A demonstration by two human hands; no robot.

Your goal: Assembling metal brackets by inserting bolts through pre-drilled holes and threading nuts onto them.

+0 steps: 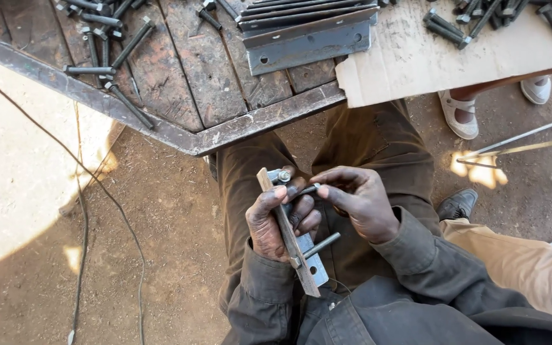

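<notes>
Left hand (275, 220) grips angle bracket (292, 246) w/ bolt (321, 245) over lap, right hand (360, 201) pinching 2nd bolt (306, 190).

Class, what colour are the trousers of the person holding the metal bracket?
Dark brown trousers, seen in the head view.

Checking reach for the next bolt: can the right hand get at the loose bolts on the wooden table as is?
Probably not yet. The right hand is pinching a bolt at the angle bracket in the left hand; the loose bolts lie ahead, unobstructed.
</notes>
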